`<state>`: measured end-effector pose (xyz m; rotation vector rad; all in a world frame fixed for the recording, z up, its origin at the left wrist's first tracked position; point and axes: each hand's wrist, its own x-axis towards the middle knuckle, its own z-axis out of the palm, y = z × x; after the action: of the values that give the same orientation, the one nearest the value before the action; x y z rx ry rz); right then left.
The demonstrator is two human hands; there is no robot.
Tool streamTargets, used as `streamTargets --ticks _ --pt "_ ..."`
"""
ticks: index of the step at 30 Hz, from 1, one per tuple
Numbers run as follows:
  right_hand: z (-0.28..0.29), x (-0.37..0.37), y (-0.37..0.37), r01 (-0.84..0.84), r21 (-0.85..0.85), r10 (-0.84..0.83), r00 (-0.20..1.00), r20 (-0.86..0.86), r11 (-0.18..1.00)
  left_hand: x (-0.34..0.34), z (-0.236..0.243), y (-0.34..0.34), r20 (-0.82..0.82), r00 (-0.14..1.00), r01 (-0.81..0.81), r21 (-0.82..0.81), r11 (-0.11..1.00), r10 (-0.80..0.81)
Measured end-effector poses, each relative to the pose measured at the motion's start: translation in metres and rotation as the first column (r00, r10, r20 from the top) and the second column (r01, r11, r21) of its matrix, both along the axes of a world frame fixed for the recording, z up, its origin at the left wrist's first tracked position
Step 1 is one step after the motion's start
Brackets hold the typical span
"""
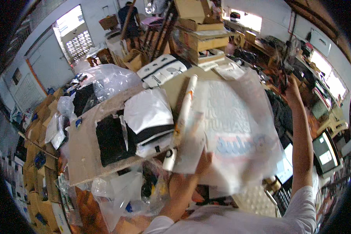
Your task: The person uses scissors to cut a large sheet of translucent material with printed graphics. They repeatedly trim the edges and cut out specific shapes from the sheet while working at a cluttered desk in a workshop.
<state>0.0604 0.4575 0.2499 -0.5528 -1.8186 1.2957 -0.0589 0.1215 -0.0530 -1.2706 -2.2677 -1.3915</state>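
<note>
A translucent sheet (257,117) with coloured lettering spreads over the table's right part, its near edge smeared by motion. My left hand (202,160) grips its lower left part; the thumb shows in front and the fingers are faint behind the film. To the right, my right hand (289,85) is raised beyond the sheet's edge, its fingers closed round something dark and blurred. A long white roll (186,103) lies just left of the sheet. Beside that roll is a pile of folded white and black cloth (150,113).
Clear plastic bags (109,80) heap at the table's left. Folded printed white cloth (163,68) lies farther back, near open cardboard boxes (201,27). At right are a monitor (326,152) and a white plastic chair (333,124). Another person (129,23) stands in the background.
</note>
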Motion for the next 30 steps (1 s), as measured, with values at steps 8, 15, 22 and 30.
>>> streamTargets --ticks 8,15,22,30 --pt "0.018 0.143 -0.089 0.162 -0.072 -0.176 0.947 -0.27 0.984 -0.005 0.022 0.001 0.329 0.943 0.04 0.035 0.999 -0.049" --pt "-0.025 0.25 -0.125 0.277 -0.349 -0.421 0.781 -0.461 0.895 -0.024 0.076 0.012 -0.028 0.956 -0.264 -0.51 0.819 0.291" --pt "-0.058 0.287 -0.151 0.335 -0.389 -0.491 0.756 -0.433 0.858 -0.057 0.069 0.049 0.284 0.938 -0.126 -0.252 0.959 0.198" --pt "-0.075 0.297 -0.167 0.398 -0.413 -0.54 0.779 -0.319 0.819 -0.086 0.073 0.097 0.146 0.928 -0.238 -0.476 0.847 0.343"
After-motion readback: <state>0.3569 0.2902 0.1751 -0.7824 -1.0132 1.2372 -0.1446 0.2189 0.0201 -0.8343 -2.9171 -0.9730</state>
